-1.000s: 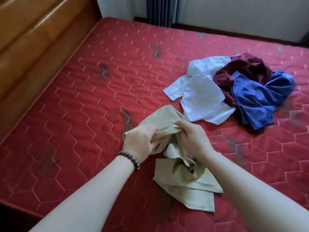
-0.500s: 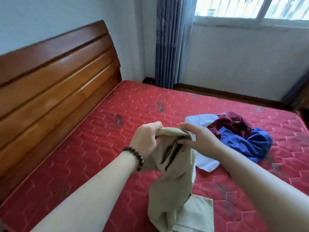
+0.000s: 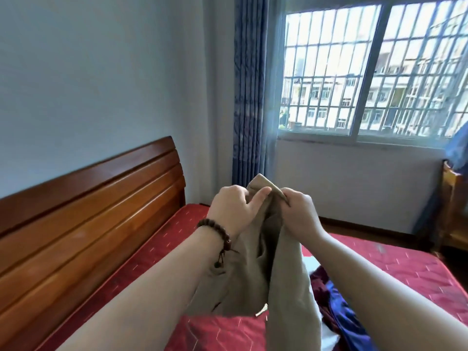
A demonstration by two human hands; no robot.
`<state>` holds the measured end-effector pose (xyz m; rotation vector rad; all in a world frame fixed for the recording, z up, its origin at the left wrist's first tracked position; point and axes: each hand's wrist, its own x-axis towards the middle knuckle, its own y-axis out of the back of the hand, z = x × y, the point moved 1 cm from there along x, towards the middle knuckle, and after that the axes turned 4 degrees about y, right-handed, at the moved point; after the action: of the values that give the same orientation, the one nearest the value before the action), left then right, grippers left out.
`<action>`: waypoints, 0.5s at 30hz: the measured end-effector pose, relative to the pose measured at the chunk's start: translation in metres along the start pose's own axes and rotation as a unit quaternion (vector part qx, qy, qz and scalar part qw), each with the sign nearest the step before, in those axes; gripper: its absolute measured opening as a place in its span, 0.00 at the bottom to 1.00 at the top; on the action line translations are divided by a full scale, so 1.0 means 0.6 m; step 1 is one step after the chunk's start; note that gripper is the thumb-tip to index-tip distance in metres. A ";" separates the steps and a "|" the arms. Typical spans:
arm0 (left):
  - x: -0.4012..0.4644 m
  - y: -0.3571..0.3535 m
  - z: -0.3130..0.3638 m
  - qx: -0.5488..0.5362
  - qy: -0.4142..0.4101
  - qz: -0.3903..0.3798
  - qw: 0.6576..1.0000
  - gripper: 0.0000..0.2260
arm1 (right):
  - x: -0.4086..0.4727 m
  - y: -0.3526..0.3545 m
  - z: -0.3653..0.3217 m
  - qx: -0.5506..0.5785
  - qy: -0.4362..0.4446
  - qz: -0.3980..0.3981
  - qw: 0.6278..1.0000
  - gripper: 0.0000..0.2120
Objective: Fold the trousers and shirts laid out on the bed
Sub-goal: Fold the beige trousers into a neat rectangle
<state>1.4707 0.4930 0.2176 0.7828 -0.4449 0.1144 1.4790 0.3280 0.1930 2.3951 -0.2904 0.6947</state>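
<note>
- Where half a second ago I saw the khaki trousers [image 3: 255, 272] held low over the bed [image 3: 395, 262], they are now lifted higher, their top edge level with the foot of the window [image 3: 374, 72], and the view has tilted up to take in far more wall and glass.
- My left hand [image 3: 231, 210] and right hand [image 3: 300, 215] have drawn closer together on the trousers' top edge; before, the right hand only pinched it with straighter fingers.
- Behind the trousers the pile of shirts is now mostly hidden: I make out only a strip of the white shirt [image 3: 310, 262], a patch of the maroon shirt [image 3: 321, 279] and part of the blue shirt [image 3: 344, 315].
- The trousers' lower end runs off the bottom of the frame, so I cannot tell whether it touches the bed.
- Both hands are curled tight on the trousers' bunched top edge, left thumb pressed along the cloth, knuckles facing me, forearms reaching forward and upward.
- A beaded bracelet [image 3: 217, 230] sits on my left wrist, beside the trousers.
- The wooden headboard [image 3: 88, 211] stands left of the trousers.
</note>
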 end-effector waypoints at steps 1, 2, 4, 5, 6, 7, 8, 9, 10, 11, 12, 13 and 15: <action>0.006 -0.002 0.015 -0.044 0.055 -0.035 0.997 0.30 | 0.006 0.004 -0.014 -0.006 0.012 0.007 1.000 0.13; 0.013 -0.004 0.029 -0.107 0.117 -0.065 0.985 0.31 | 0.011 0.005 -0.025 -0.011 0.024 0.007 1.000 0.12; 0.028 -0.001 0.057 -0.239 0.207 -0.080 0.945 0.32 | 0.009 0.009 -0.051 -0.014 0.034 -0.001 0.999 0.10; 0.037 0.001 0.068 -0.276 0.227 -0.067 0.932 0.29 | 0.006 0.012 -0.062 -0.017 0.042 -0.004 0.999 0.09; 0.044 0.002 0.076 -0.292 0.233 -0.047 0.927 0.24 | 0.001 0.016 -0.070 -0.022 0.057 -0.007 0.998 0.08; 0.050 0.004 0.082 -0.285 0.226 -0.027 0.931 0.18 | -0.005 0.024 -0.077 -0.031 0.075 -0.017 0.997 0.08; 0.056 0.007 0.086 -0.265 0.211 -0.010 0.941 0.12 | -0.010 0.033 -0.082 -0.040 0.093 -0.036 0.994 0.08; 0.060 0.012 0.089 -0.244 0.194 -0.001 0.950 0.07 | -0.015 0.045 -0.084 -0.040 0.102 -0.064 0.992 0.11; 0.064 0.018 0.091 -0.234 0.176 0.001 0.956 0.05 | -0.018 0.060 -0.082 -0.025 0.108 -0.089 0.990 0.13; 0.069 0.024 0.093 -0.240 0.155 -0.012 0.958 0.05 | -0.018 0.078 -0.082 -0.003 0.110 -0.093 0.990 0.13; 0.074 0.030 0.095 -0.261 0.129 -0.039 0.956 0.05 | -0.014 0.099 -0.078 0.019 0.109 -0.072 0.991 0.12; 0.079 0.035 0.100 -0.285 0.097 -0.072 0.951 0.05 | -0.006 0.122 -0.073 0.033 0.100 -0.036 0.994 0.12; 0.089 0.047 0.117 -0.287 0.016 -0.131 0.949 0.05 | 0.017 0.166 -0.066 0.020 0.094 0.018 0.995 0.19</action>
<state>1.4875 0.4604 0.3025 0.2588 -0.3150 -0.2432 1.4350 0.2740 0.2754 2.3451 -0.2424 0.9431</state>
